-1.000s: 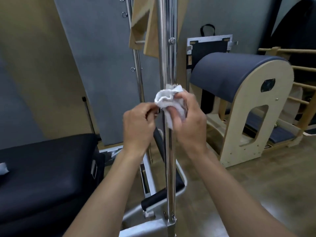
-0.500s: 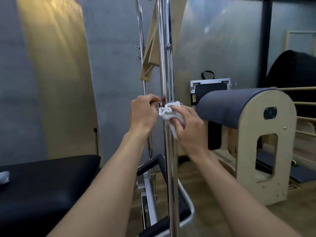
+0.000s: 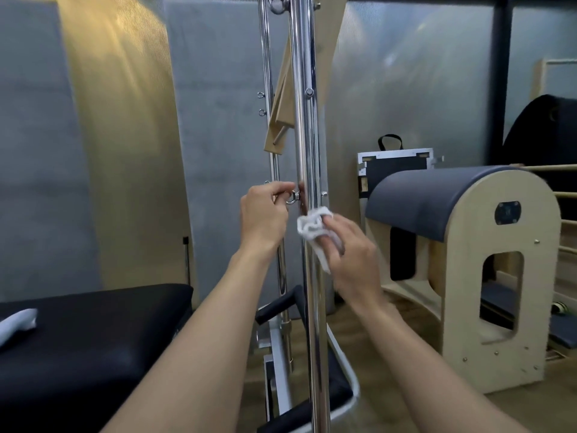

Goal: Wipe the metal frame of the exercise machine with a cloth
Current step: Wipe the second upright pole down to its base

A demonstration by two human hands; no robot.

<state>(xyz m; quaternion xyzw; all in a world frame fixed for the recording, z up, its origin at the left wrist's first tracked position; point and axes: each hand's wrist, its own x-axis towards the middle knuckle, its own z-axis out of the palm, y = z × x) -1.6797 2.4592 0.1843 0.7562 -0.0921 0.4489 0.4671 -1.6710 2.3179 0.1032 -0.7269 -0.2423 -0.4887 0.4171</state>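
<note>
A shiny chrome upright pole (image 3: 304, 120) of the exercise machine runs from top to bottom in the middle of the view. My right hand (image 3: 352, 254) grips a crumpled white cloth (image 3: 312, 228) and holds it against the pole at mid-height. Just left of the pole, my left hand (image 3: 265, 214) pinches a small metal eye ring (image 3: 293, 198) that sticks out of the pole. A second thinner chrome pole (image 3: 268, 89) stands behind.
A black padded bench (image 3: 93, 339) with a folded white towel (image 3: 17, 323) lies at lower left. A wooden barrel with a dark blue pad (image 3: 452, 195) stands at right. A wooden bar (image 3: 282, 104) hangs behind the poles. A grey wall is at the back.
My view has tilted upward. Both hands have moved up the pole with the cloth. My left hand has left the cloth and now pinches the eye ring.
</note>
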